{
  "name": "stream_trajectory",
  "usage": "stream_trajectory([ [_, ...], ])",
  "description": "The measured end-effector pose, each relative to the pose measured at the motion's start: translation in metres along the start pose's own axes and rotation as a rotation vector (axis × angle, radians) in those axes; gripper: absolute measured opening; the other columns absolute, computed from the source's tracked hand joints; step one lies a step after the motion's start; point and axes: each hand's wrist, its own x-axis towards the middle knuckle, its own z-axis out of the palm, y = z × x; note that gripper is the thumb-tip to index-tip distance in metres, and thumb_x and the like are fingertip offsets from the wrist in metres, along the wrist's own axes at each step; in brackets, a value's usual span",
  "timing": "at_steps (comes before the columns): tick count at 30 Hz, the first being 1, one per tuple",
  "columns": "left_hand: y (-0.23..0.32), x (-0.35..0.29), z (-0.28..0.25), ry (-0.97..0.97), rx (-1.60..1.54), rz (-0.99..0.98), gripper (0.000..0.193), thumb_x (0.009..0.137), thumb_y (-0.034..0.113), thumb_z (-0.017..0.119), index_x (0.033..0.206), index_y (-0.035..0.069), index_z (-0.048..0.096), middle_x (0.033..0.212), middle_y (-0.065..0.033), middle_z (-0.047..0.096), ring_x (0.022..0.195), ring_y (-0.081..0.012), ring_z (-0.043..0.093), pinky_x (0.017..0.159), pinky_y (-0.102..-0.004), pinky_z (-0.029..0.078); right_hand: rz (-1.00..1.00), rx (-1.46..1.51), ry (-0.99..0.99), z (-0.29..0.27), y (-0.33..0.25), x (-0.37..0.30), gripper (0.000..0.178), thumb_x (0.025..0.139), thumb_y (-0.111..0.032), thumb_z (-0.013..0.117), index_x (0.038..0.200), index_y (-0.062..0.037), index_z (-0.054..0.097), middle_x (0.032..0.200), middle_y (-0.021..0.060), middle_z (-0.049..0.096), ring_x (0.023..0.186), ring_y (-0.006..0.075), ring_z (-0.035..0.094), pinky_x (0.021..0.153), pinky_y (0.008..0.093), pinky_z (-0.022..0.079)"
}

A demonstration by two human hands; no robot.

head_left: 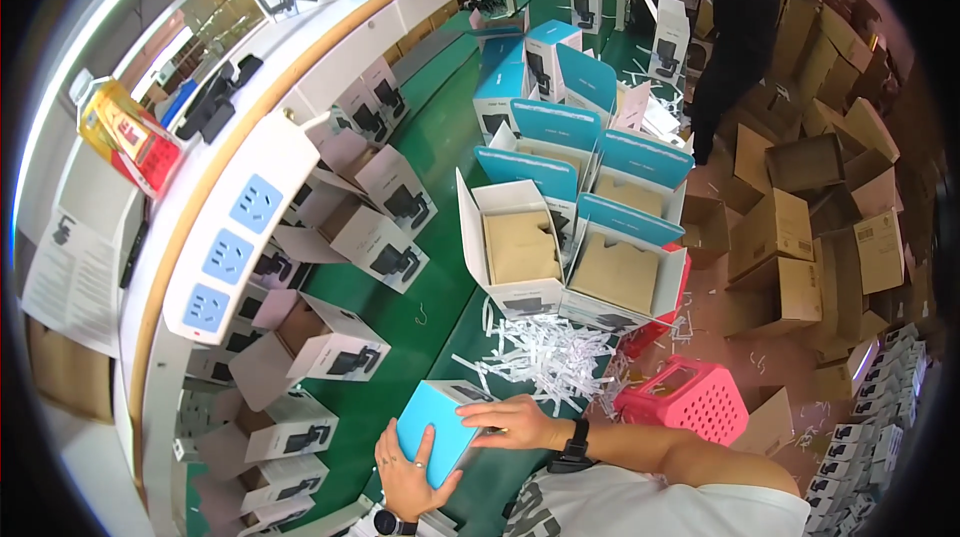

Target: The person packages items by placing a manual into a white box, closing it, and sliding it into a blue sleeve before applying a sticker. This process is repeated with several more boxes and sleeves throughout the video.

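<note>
Both hands are on the blue-and-white box [425, 421], low centre of the frame: the left hand [408, 475] grasps it with fingers spread on the blue face, the right hand [515, 422] grips its upper right edge. Just above, shredded paper [548, 359] sits in a heap between that box and the open boxes [612, 272] at centre, blue lids up, tan cardboard inserts inside. Down the left, more open white boxes [345, 349] stand in a line beside a white power strip [232, 237]; pink perforated plastic [690, 402] at lower right. Under it all, a green tabletop [430, 332]; brown cartons [785, 237] crowd the floor at right, and a person in black [738, 22] stands upper right, one arm stretched out.
</note>
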Motion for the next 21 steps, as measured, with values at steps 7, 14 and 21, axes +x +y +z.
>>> stream_trajectory([
  [7, -0.032, 0.141, -0.015, 0.227, -0.065, -0.096, 0.081, 0.079, 0.051, 0.080, 0.146, 0.011, 0.059, 0.147, -0.0360, 0.046, 0.136, -0.0538, 0.043, 0.117, -0.0629, 0.028, 0.756, -0.063, 0.107, -0.068, 0.048, -0.080, 0.027, 0.097, -0.018, 0.074, 0.121, -0.0050, 0.072, 0.108, 0.0082, 0.080, 0.094, 0.0158, 0.074, 0.079, 0.0300, 0.058],
  [14, -0.102, 0.368, 0.080, 0.283, 0.210, 0.046, 0.079, 0.084, 0.054, 0.073, 0.146, 0.006, 0.059, 0.152, -0.0336, 0.046, 0.142, -0.0517, 0.041, 0.119, -0.0645, 0.027, 0.873, -0.205, 0.268, -0.107, 0.030, -0.146, 0.025, 0.097, -0.014, 0.071, 0.118, -0.0010, 0.071, 0.094, 0.0092, 0.076, 0.082, 0.0150, 0.070, 0.074, 0.0295, 0.055],
  [21, -0.094, 0.437, -0.037, 0.175, 0.175, -0.305, 0.046, 0.088, 0.042, 0.074, 0.121, 0.010, 0.072, 0.120, -0.0188, 0.072, 0.111, -0.0381, 0.069, 0.093, -0.0482, 0.056, 1.302, 0.374, 0.742, -0.093, -0.033, -0.217, 0.019, 0.100, -0.014, 0.066, 0.116, -0.0043, 0.070, 0.088, 0.0055, 0.072, 0.072, 0.0114, 0.062, 0.063, 0.0258, 0.049],
])
